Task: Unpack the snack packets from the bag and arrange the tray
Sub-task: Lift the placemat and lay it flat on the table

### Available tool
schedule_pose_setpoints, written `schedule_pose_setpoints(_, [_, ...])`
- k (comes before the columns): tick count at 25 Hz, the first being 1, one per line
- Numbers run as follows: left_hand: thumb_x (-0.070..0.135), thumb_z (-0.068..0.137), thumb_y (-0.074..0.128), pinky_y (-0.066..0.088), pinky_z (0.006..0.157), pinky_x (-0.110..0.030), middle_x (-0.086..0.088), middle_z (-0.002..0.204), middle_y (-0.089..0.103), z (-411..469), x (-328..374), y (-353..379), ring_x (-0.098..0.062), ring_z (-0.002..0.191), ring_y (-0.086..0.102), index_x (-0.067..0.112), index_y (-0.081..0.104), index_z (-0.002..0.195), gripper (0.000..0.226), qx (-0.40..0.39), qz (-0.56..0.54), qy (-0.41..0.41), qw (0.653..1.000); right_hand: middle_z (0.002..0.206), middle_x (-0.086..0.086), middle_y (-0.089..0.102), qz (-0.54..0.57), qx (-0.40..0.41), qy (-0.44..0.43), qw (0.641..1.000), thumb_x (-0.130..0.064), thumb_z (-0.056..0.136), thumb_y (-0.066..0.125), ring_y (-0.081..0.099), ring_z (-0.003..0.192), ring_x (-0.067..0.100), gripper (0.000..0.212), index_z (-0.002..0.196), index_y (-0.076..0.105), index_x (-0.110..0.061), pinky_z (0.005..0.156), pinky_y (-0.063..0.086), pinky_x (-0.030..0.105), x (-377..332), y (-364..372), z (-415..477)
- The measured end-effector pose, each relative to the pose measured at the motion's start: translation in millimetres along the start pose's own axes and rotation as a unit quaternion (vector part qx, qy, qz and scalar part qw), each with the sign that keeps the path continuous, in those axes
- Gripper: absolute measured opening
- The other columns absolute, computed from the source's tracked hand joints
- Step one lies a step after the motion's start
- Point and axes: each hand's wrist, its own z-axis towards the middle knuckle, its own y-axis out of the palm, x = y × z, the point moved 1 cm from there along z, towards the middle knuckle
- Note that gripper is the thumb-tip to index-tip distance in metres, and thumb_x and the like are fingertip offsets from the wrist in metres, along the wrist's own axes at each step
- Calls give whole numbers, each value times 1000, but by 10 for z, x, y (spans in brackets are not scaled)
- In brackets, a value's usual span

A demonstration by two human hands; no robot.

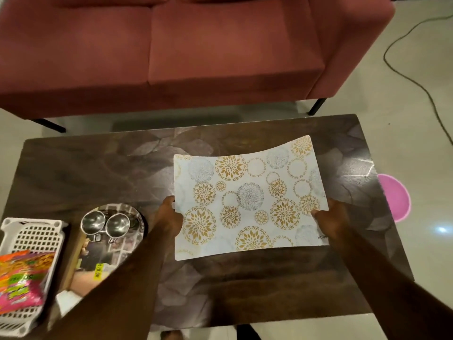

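A white tray [247,200] with gold and grey flower circles is over the middle of the dark table [85,168]. My left hand [169,214] grips its left edge and my right hand [333,219] grips its right edge. At the far left a white plastic basket [34,236] holds colourful snack packets [22,278]. A round steel plate [127,241] next to the basket carries two steel cups [105,223]. No bag is in view.
A red sofa [196,50] stands behind the table. A pink round object [397,197] lies on the floor by the table's right edge. A dark cable [416,77] runs across the floor at the right.
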Motion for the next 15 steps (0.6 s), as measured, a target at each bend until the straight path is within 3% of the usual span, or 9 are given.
schedule_pose_setpoints(5, [-6,92,41,51,80,-37,-16,136,59,194,-127,128,-35,117,60,8,51,140,51,31,58,-5,998,121,12,77,-22,-1,3,1000,-10,101,63,76,98,34,24,124,68,-13,89,63,59,113,137,231])
schedule_pose_setpoints(7, [-3,92,42,51,90,-40,-15,138,58,240,-161,150,-36,121,57,11,50,141,51,41,92,1,995,127,12,74,-43,-4,-4,999,-14,101,65,74,107,36,26,126,64,-13,93,62,58,143,184,250])
schedule_pose_setpoints(10, [4,92,48,45,106,-46,-18,141,54,314,-212,164,-39,128,50,11,48,142,51,54,158,34,985,148,15,57,-137,30,-24,990,-25,95,71,57,134,40,59,149,48,-13,108,52,56,200,243,214])
schedule_pose_setpoints(13, [14,84,59,38,107,-50,-23,141,41,260,-232,152,-44,131,39,12,35,148,69,64,272,65,958,165,14,32,-323,107,-103,935,-37,87,76,32,152,42,92,161,22,-24,115,35,65,148,261,60])
schedule_pose_setpoints(15, [28,81,68,41,105,-52,-19,148,33,145,-239,175,-41,134,37,22,22,155,88,46,359,136,922,173,7,20,-392,70,-203,894,-47,88,73,24,159,38,95,163,15,-34,116,33,67,96,350,-45])
